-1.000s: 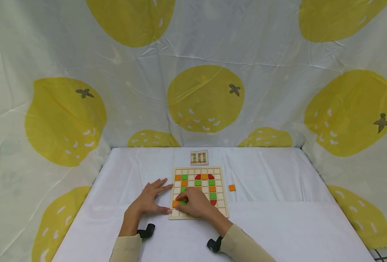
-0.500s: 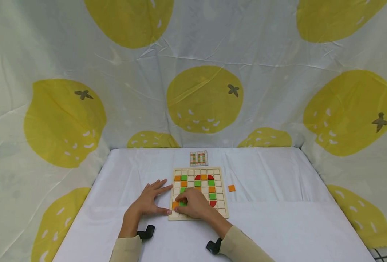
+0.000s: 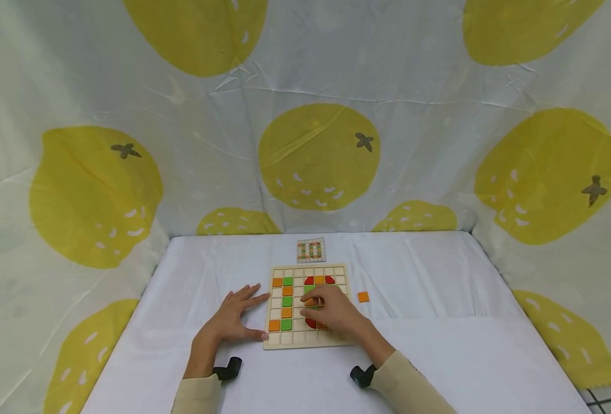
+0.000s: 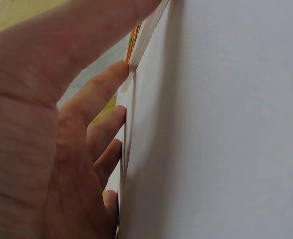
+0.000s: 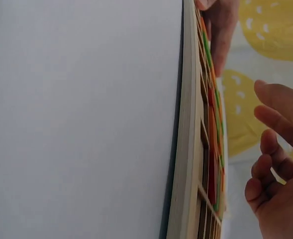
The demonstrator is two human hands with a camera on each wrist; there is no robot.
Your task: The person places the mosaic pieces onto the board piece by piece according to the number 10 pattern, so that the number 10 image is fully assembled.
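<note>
A wooden grid board (image 3: pixel 279 339) lies on the cloth, with square and rounded tiles in its cells. At its left side stands a column of green and orange tiles, with an orange tile (image 3: pixel 274 325) at the lower left. My left hand (image 3: pixel 230 319) is spread, thumb and forefinger at the board's left edge. Over the right part of the board hovers my right hand (image 3: pixel 336 310), fingers loosely bent, nothing between thumb and forefinger in the right wrist view. It partly hides a ring of red (image 3: pixel 310 280), green and orange tiles.
One loose orange tile (image 3: pixel 363 296) lies on the cloth right of the board. Behind the board is a small pattern card (image 3: pixel 311 250). Lemon-print curtains (image 3: pixel 321 172) enclose the white table (image 3: pixel 440 356) at the back and sides.
My right hand has left the lower-left orange and green tiles and moved right, above the ring of tiles. The left hand stays at the board's edge. The head view has shifted slightly.
</note>
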